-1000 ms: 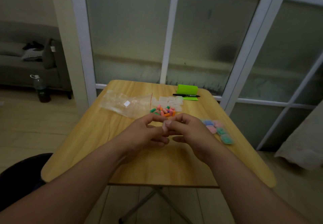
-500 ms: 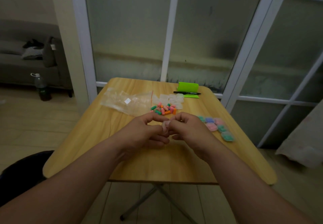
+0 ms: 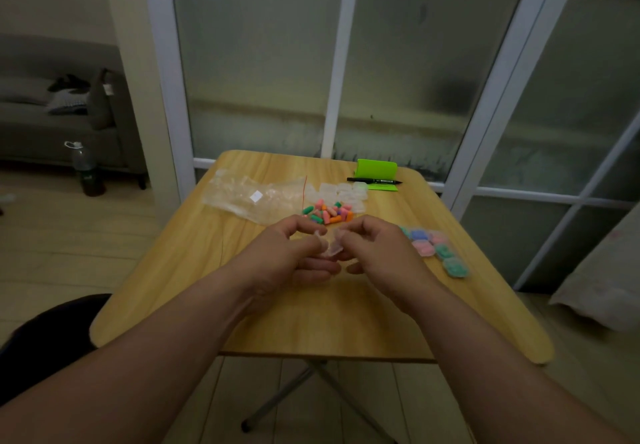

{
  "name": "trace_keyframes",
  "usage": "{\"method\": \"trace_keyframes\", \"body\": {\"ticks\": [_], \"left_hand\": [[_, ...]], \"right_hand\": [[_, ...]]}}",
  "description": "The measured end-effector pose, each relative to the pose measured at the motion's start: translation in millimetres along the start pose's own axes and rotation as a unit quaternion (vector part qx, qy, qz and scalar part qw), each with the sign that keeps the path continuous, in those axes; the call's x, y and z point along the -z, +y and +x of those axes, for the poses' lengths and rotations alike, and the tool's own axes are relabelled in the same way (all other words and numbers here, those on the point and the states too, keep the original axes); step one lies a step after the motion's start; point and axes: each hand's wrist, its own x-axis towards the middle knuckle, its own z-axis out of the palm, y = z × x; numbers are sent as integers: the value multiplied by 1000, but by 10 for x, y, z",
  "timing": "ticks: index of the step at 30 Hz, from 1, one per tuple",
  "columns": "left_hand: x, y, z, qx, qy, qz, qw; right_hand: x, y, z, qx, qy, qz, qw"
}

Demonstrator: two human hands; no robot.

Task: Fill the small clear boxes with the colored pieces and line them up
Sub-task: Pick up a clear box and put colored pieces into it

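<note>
Pinching one clear box (image 3: 330,248) between both hands: left hand (image 3: 291,256) and right hand (image 3: 377,253) are each gripping an edge, just above the table (image 3: 311,322). Contents: cannot tell. Several filled boxes (image 3: 434,248) are sitting in a rough row at right. Loose pieces (image 3: 327,214) and empty boxes (image 3: 346,192) are waiting behind the hands; judging roughly half remaining.

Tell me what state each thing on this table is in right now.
clear box, held between both hands, lid unclear
left hand, pinching the clear box
right hand, pinching the clear box
colored pieces, loose in a pile
filled boxes, in a row, right side
empty boxes, clustered behind the pile
pen, lying flat
</note>
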Motion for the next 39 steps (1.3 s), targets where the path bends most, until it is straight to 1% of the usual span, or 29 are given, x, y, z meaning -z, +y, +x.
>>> {"method": "trace_keyframes", "body": {"ticks": [2,4,7,9,11,13,16,20,23,26,27,28,30,32,33,36,39], "left_hand": [[-25,-17,11,-5,8,26,1000],[-56,-25,11,7,5,17,1000],[-95,-42,-11,52,-36,-16,998],[-111,-83,-25,83,-74,-33,993],[-128,-138,-28,99,-102,-42,989],[-163,-174,-22,94,-115,-32,988],[-215,-149,-6,96,-101,-42,989],[-217,-107,10,131,-66,-117,982],[-179,-129,45,130,-34,-125,983],[-164,-107,43,130,-16,-119,984],[-168,-92,43,133,-2,-116,984],[-159,-75,54,135,14,-119,984],[-143,-52,97,140,41,-133,980],[-115,-57,149,140,62,-154,976],[-101,-63,171,140,70,-161,974],[-92,-78,213,143,76,-170,972],[-103,-73,226,144,77,-173,971]], "right_hand": [[-30,26,-5,51,9,-91,994],[22,37,14,65,25,-127,989],[177,45,46,38,42,-110,992],[211,46,43,30,33,-95,995],[163,44,39,51,12,-115,992],[76,29,42,77,-11,-139,987],[4,11,90,97,-1,-120,988],[-3,38,142,90,-20,-53,994],[-19,19,147,77,-41,-25,996],[26,-38,150,63,-68,-28,995],[59,-46,163,50,-62,-33,996],[96,-43,208,36,-39,-46,998],[184,14,372,18,35,-99,994],[245,121,597,26,97,-181,978],[258,178,708,35,110,-225,967],[247,275,974,68,89,-340,934],[216,288,1171,94,57,-423,900]]}}
